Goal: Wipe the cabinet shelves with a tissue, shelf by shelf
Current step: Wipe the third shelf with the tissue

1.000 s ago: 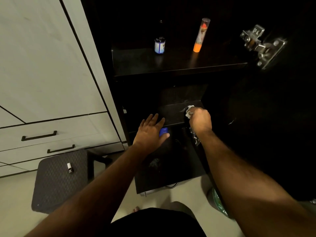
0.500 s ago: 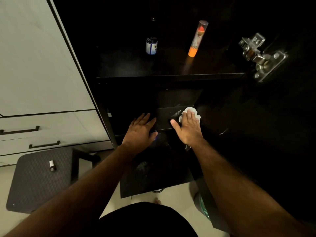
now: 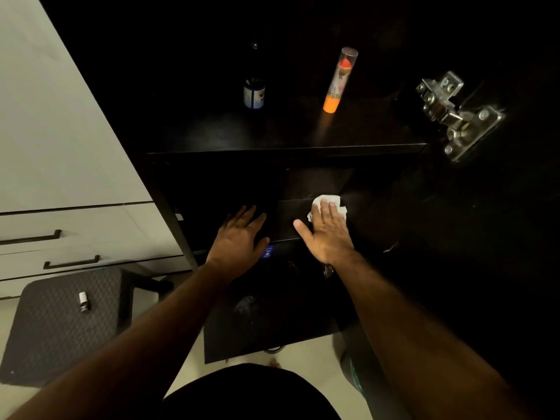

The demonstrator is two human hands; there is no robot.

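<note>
1. A crumpled white tissue (image 3: 328, 204) is pressed flat against the lower dark cabinet shelf (image 3: 291, 218) by the right hand (image 3: 325, 234), whose fingers are laid straight over it and whose thumb is spread out to the left.
2. The tissue is found toward the right part of that shelf, with its far edge and right corner seen beyond the fingertips.
3. The left hand (image 3: 239, 237) is laid palm down at the front edge of the same shelf, just beside the right hand, with fingers extended and slightly fanned; nothing is held in it.
4. A small blue object (image 3: 267, 252) is partly seen just beside the left thumb, below the shelf edge.
5. On the upper black shelf (image 3: 272, 137), a dark bottle with a blue-and-white label (image 3: 254, 93) and a clear tube with an orange base (image 3: 338, 83) are stood apart, upright.
6. A silver metal door hinge (image 3: 454, 116) is seen at the upper right.
7. A small white bottle (image 3: 83, 302) is lain on a dark grey textured stool (image 3: 60, 328) at the lower left, in front of white drawers with black handles (image 3: 75, 237).
</note>
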